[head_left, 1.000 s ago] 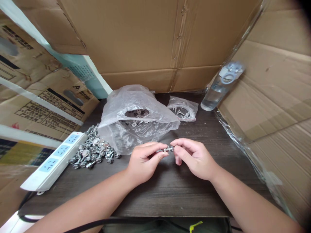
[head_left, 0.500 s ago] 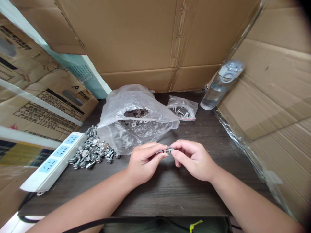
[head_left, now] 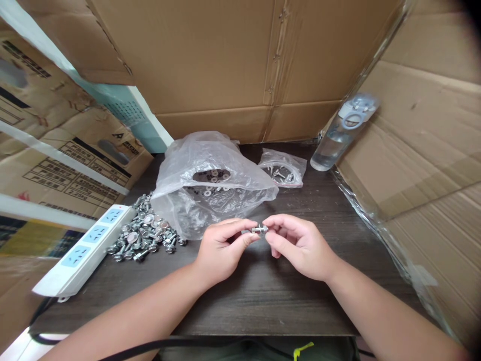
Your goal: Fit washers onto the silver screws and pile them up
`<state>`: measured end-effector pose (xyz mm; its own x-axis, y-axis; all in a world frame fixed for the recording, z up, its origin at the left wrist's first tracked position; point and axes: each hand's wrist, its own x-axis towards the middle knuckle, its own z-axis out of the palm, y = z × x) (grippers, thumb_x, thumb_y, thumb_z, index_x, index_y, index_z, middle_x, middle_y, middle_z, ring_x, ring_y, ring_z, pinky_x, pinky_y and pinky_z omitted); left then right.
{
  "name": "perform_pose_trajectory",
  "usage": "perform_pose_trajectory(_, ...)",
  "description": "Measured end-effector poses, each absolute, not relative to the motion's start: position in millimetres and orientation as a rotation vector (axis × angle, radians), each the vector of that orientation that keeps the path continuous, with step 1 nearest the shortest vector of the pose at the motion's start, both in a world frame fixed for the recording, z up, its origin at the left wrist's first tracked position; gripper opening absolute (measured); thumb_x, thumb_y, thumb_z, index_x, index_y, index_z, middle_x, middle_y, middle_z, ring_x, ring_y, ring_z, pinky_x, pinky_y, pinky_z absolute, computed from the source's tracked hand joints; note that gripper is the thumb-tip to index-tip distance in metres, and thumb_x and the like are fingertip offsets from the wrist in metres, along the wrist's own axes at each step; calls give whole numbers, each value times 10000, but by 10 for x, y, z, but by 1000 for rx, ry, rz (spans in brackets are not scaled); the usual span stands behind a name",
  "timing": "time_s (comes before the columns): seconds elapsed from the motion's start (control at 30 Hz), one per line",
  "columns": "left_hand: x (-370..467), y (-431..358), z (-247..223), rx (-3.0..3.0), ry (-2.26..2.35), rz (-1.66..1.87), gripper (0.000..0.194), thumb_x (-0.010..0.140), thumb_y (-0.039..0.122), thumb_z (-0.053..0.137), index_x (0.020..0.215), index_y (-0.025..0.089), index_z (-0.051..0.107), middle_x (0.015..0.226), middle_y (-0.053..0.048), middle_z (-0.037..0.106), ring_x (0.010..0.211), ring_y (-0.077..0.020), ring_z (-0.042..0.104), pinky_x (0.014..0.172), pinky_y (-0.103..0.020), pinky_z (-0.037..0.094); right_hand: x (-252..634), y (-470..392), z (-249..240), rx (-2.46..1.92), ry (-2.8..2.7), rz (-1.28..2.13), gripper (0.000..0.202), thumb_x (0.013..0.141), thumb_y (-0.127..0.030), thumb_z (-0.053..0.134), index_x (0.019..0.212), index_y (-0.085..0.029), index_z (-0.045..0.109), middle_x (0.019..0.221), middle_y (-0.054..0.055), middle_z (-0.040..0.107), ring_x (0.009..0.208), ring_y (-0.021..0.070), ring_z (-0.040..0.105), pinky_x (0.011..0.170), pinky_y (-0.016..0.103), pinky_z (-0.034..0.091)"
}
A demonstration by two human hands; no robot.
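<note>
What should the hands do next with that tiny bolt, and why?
Probably keep twisting the small piece along the bolt. The left hand pinches one end and the right hand pinches the other, above the table. Once it looks snug, it would likely go on the pile of bolts beside the power strip.

Bare forearms, no sleeves; hands ungloved, ringless.
</note>
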<state>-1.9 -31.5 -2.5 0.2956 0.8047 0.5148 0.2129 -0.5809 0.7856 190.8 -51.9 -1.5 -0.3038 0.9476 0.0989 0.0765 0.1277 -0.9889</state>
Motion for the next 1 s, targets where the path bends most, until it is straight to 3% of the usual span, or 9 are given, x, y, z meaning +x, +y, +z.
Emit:
perform_pose_trajectory(0.3, -30, -306, -60, 2120, 786, 1300, 109, 801, 95, 696, 900, 117, 736, 791, -46, 739, 684, -69, 661, 670, -133, 533, 1908, -511, 24, -1048, -1678, 1276, 221, 938, -325, 546, 925, -129, 647, 683, 5, 584, 561, 66, 562, 557, 174, 467)
perform_pose_trajectory(0.5, -34, -305, -75, 2131, 780, 1327, 118, 794, 97, 705, 906, 118, 734, 802, -47, 745, 689, -68, 671, 676, -126, 538, 1941, -483, 21, -1106, -1814, 1166, 463, 996, -387, 424, 640, -120, 552, 596, 24, 571, 579, 77, 542, 619, 204, 449)
perform_pose_trajectory(0.73, -27, -310, -52, 2024, 907, 1303, 97, 800, 142, 709, 889, 135, 747, 762, -23, 736, 665, -63, 667, 650, -110, 527, 1911, -503, -24, -1058, -1597, 1283, 247, 932, -352, 558, 1026, -131, 613, 689, 0, 577, 557, 64, 560, 544, 173, 484)
perform_pose_trajectory(1.0, -21, -304, -46, 2019, 883, 1294, 96, 803, 136, 704, 888, 138, 750, 762, -22, 737, 664, -62, 667, 644, -111, 525, 1886, -519, -25, -1000, -1589, 1311, 167, 915, -268, 577, 1016, -147, 633, 736, 3, 580, 573, 52, 548, 542, 153, 495)
